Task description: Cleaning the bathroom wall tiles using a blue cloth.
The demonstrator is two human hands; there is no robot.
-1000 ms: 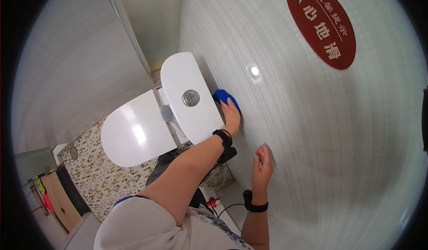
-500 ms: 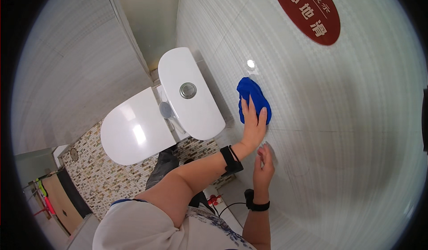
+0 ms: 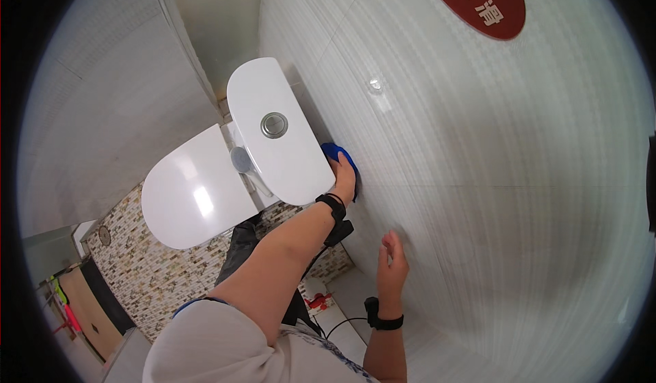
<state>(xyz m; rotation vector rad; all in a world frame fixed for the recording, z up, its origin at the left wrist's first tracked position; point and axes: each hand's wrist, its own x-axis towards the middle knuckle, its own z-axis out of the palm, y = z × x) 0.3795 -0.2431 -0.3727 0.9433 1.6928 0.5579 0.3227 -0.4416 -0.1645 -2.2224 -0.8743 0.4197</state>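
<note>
A blue cloth lies under the left hand, edges showing.

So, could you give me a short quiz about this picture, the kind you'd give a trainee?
1. Multiple choice: which of the person's hands is on the bright blue, soft-looking cloth? a) right b) left c) neither
2. True or false: the glossy white, D-shaped toilet lid is standing up.
3. Fill in the blank: the dark red, oval sign is on the ____.

Key:
1: b. The left hand is on the cloth, beside the white, rounded cistern; the right hand is away from it.
2: False. The lid is down.
3: wall, which is pale grey and finely streaked.
</note>
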